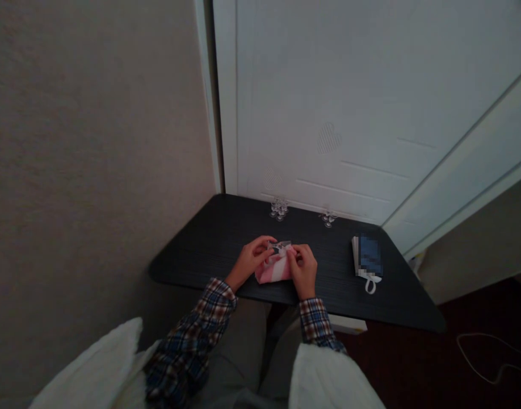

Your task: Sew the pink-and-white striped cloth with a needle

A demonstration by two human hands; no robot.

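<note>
A pink and white striped pouch (pixel 279 271) sits near the front edge of the dark table, between my two hands. At its top, some clear, shiny plastic (pixel 281 246) shows; whether this is a lining or loose pieces inside, I cannot tell. My left hand (pixel 252 259) grips the pouch's left upper side with curled fingers. On the other side, my right hand (pixel 304 268) pinches the top right edge, thumb and fingertips together. Farther back lie two small groups of clear pieces that look like suction cups, a larger cluster (pixel 279 208) and a smaller cluster (pixel 328 218).
The black table (pixel 201 244) stands against a white panelled door (pixel 294 102), with a beige wall (pixel 94 142) at left. A blue-and-white item with a loop (pixel 369 258), partly pixelated, lies on the right. A pale cable (pixel 482 369) runs across the floor.
</note>
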